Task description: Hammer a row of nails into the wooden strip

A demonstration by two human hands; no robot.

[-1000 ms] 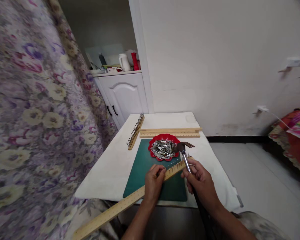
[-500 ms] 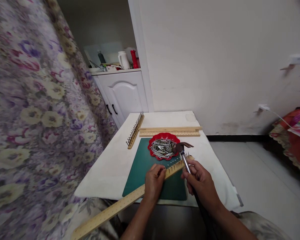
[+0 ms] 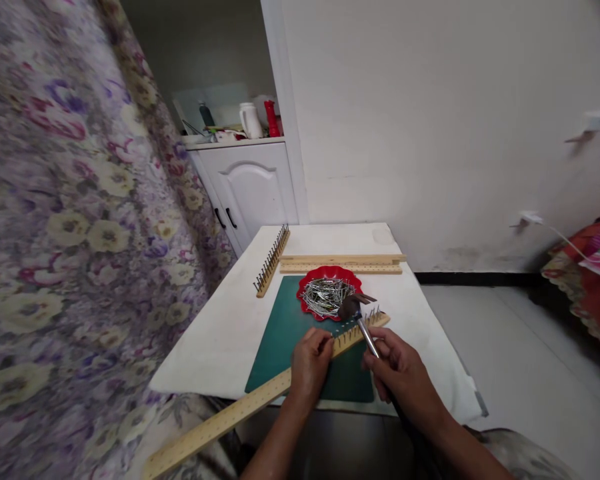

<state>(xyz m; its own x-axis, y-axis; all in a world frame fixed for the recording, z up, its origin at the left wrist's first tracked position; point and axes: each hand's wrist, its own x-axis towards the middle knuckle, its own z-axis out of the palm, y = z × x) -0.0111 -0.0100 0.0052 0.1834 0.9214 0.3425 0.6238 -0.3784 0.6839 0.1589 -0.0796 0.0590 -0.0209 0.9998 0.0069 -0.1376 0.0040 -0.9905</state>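
My right hand [image 3: 397, 367] is wrapped around a claw hammer [image 3: 367, 337], its dark head raised just above the wooden strip [image 3: 260, 402]. The fingers of my left hand [image 3: 310, 363] are pinched on a nail, mostly hidden by the fingertips, at the strip's surface. A row of nails [image 3: 353, 331] stands upright in the strip to the right of that hand. The strip runs diagonally over a green mat [image 3: 275, 340], with its near end past the table edge and small holes along it. Behind the hammer head, a red scalloped bowl [image 3: 307, 310] holds many loose nails [image 3: 325, 293].
On the white-covered table [image 3: 215, 333], a strip with upright nails [image 3: 273, 262] lies at the back left. More wooden strips [image 3: 340, 263] lie behind the bowl. A flowered curtain [image 3: 80, 233] hangs at left, a white cabinet [image 3: 253, 183] stands beyond, and a wall is behind.
The hammer head has come down and slightly left, closer to the nails in the strip. My left hand keeps its pinch in about the same place.
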